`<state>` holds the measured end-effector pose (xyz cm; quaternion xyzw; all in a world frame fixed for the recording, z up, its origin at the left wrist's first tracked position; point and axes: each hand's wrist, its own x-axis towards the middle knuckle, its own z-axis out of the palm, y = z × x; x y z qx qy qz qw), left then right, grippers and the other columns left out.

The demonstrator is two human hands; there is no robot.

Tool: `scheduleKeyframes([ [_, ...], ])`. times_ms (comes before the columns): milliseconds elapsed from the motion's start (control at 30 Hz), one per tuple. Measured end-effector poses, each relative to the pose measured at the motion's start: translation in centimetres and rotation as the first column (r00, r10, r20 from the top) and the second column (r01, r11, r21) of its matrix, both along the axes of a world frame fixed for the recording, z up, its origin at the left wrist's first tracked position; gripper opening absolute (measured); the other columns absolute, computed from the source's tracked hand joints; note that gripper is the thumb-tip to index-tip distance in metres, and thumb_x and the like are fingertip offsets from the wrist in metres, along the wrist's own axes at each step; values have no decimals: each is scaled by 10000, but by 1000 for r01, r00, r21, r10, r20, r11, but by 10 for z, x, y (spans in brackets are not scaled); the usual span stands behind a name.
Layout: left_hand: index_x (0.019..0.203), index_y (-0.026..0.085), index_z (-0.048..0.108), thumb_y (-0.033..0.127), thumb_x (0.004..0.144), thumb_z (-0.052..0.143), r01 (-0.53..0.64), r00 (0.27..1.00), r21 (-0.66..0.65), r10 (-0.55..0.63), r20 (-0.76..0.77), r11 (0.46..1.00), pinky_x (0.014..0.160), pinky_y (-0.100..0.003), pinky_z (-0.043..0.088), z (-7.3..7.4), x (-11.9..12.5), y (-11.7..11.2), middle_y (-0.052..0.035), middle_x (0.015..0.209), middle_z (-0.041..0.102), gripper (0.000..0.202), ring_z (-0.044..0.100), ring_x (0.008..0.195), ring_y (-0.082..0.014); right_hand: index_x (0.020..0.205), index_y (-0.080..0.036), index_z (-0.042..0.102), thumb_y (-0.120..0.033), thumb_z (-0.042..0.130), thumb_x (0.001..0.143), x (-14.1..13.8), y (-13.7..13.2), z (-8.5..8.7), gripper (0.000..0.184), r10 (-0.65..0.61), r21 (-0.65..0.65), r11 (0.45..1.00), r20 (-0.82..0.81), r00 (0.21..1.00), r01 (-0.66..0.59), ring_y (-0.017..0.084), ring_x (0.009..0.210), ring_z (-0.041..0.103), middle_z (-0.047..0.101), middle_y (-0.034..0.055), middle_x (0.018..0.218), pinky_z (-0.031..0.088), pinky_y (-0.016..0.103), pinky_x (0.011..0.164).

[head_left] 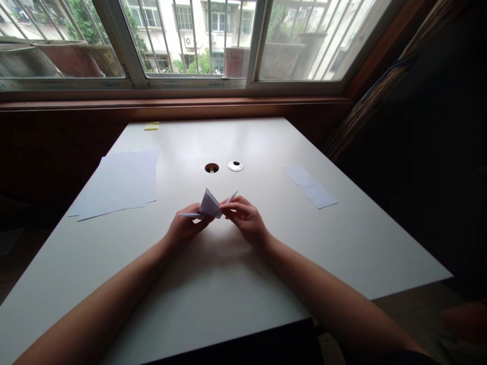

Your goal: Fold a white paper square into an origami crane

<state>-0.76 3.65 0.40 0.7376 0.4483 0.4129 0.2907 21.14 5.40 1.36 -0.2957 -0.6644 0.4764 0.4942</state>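
Left: overlapping paper sheets [125,182] on the white table [236,137]. Centre: left hand [186,223] holds the folded paper [209,204] between thumb and fingers, nearer than the round hole [212,168]; right hand [246,219] pinches its right side. Right: paper strips [318,195].

The white folded piece of pointed paper [209,204] looks matt and crisply creased. Matt, smooth paper also makes up the large white sheets [122,185] at left and the narrow white strips [319,194] at right. The smooth white tabletop [182,144] has a soft sheen, brightest at the far side. Beyond it, the reddish-brown sill [190,109] looks like varnished wood, beneath smooth, transparent window glass [167,30].
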Motion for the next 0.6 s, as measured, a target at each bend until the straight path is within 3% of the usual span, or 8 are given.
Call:
scheduleKeyframes([
  [167, 1031, 221, 708, 283, 894, 672, 57, 998, 63, -56, -18, 996, 779, -311, 519, 0, 3, -3, -79, 990, 723, 154, 684, 876, -220, 949, -264, 767, -424, 704, 867, 0, 4, 0, 190, 40, -71, 997, -13, 999, -41, 188, 860, 647, 640, 62, 1017, 597, 362, 721],
  [333, 1023, 216, 686, 283, 892, 681, 3, 998, 105, 4, -62, 994, 736, -277, 515, 1, 5, -5, -63, 963, 725, 147, 678, 797, -187, 917, -249, 771, -424, 741, 832, 1, 5, -1, 197, 43, -69, 997, 23, 999, -42, 189, 858, 654, 630, 68, 1049, 611, 352, 699],
  [467, 1178, 219, 608, 264, 900, 678, -28, 997, 129, 36, -61, 991, 757, -267, 530, 1, 7, -7, -70, 1054, 721, 291, 699, 850, -182, 963, -243, 775, -428, 729, 844, 4, 7, -5, 225, 24, 26, 999, 96, 995, -27, 192, 887, 660, 639, 76, 1058, 617, 332, 695],
  [600, 1368, 229, 435, 251, 901, 684, -17, 997, 209, 33, -72, 978, 760, -275, 553, -5, 5, -7, -78, 1039, 731, 530, 720, 854, -182, 996, -232, 768, -430, 746, 828, 5, 7, -6, 261, 17, 81, 996, 119, 993, -27, 176, 852, 669, 644, 77, 1054, 615, 293, 651],
])
